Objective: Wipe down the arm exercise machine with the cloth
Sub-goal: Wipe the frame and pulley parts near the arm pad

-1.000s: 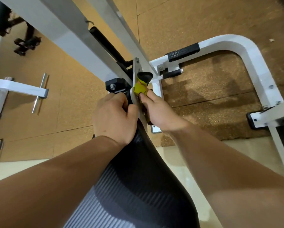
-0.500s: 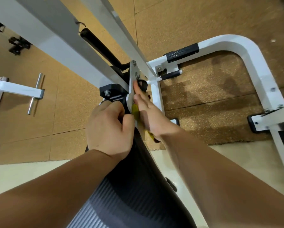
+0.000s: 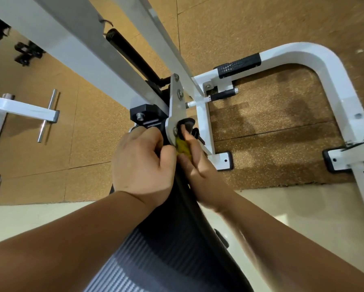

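We record both hands at the pivot of the arm exercise machine (image 3: 77, 45), where its white beams meet a grey bracket plate (image 3: 177, 110). The left hand (image 3: 139, 163) has its fingers curled over the top end of the black ribbed pad (image 3: 177, 239) and grips it, with the thumb against the pad's edge. The right hand (image 3: 200, 171) holds the yellow cloth (image 3: 183, 147), bunched under its fingers and pressed to the lower edge of the plate, just beside the left thumb. 1 right finger reaches up to the black knob (image 3: 186, 124) on the plate. The hand is blurred, so contact there appears likely but we cannot confirm it. The white U-shaped base frame (image 3: 333, 81) stands on the cork-coloured floor (image 3: 261, 28).
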